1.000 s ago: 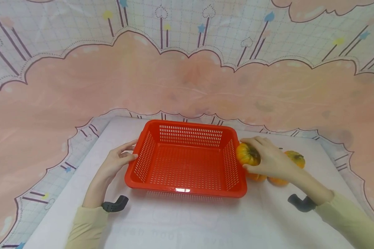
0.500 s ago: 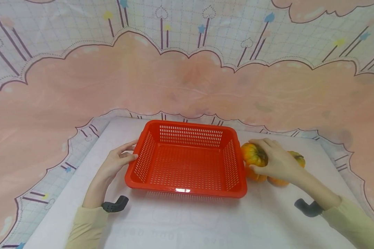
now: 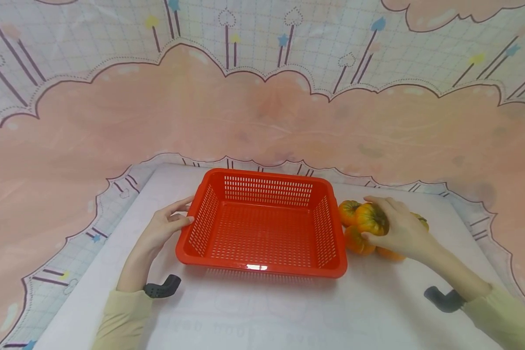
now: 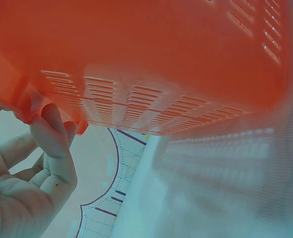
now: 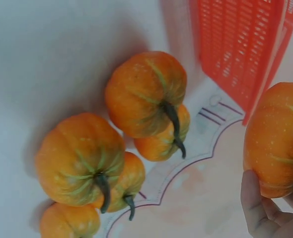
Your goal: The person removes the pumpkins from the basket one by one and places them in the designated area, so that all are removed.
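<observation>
A red slotted plastic basket (image 3: 262, 272) stands in the middle of the white table, with nothing inside it. My left hand (image 3: 164, 226) holds the basket's left rim, thumb on top; the left wrist view shows its curled fingers (image 4: 52, 131) against the rim from below. To the right of the basket, my right hand (image 3: 402, 231) grips a small orange-yellow pumpkin (image 3: 369, 218) above the other pumpkins. The right wrist view has this held pumpkin (image 5: 275, 141) at its right edge, between thumb and fingers, apart from the basket wall.
Several more small pumpkins, such as one near the basket (image 3: 358, 241) and one farther right (image 3: 390, 254), lie clustered on the table right of the basket. In the right wrist view, a large pumpkin (image 5: 79, 158) shows its dark stem. A patterned pink-and-white cloth (image 3: 262, 121) hangs behind.
My right hand has moved right with the pumpkin, away from the basket's right rim, uncovering another pumpkin beside the basket. My left hand and the basket have stayed in place.
</observation>
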Action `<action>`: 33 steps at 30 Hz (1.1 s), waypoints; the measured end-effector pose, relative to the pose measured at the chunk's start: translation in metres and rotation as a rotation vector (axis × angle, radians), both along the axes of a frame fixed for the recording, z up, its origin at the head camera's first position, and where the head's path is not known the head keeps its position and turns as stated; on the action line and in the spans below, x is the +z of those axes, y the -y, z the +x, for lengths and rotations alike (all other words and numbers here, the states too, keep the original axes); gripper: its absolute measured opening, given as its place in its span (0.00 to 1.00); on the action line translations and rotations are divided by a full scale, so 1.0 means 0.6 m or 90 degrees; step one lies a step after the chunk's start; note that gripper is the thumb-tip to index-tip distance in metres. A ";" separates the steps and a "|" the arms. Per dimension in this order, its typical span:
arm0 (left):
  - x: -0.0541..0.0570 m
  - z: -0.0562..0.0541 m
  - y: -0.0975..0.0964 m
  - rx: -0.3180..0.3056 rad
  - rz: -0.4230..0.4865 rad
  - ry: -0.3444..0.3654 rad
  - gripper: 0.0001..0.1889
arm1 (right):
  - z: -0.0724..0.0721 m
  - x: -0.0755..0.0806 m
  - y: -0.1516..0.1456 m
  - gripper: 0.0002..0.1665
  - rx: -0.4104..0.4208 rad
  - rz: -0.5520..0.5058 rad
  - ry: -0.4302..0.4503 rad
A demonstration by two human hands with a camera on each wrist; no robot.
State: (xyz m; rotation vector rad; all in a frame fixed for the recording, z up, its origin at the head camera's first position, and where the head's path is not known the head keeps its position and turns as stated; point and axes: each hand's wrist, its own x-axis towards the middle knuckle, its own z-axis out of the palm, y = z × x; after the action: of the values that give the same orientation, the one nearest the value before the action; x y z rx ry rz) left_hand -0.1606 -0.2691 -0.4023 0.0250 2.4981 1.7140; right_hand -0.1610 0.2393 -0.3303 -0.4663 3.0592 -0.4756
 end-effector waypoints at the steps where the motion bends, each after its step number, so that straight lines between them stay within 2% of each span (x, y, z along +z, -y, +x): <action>1: 0.000 0.000 0.000 0.000 -0.001 0.000 0.32 | 0.000 -0.001 -0.002 0.49 -0.005 -0.003 0.003; 9: -0.001 -0.001 0.000 0.004 0.000 0.000 0.32 | 0.003 -0.008 -0.021 0.50 -0.043 -0.018 0.019; 23: -0.002 -0.002 0.000 0.011 0.003 0.016 0.32 | 0.007 -0.027 -0.056 0.50 -0.068 -0.056 0.022; 33: -0.001 -0.002 -0.001 0.008 -0.002 0.017 0.32 | 0.015 -0.042 -0.080 0.48 -0.076 -0.079 0.001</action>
State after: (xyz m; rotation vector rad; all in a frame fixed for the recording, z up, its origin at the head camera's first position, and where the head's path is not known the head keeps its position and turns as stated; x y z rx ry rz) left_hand -0.1621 -0.2687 -0.4030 -0.0127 2.4870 1.7039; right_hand -0.1520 0.2874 -0.3557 -0.2866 3.0808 -0.6714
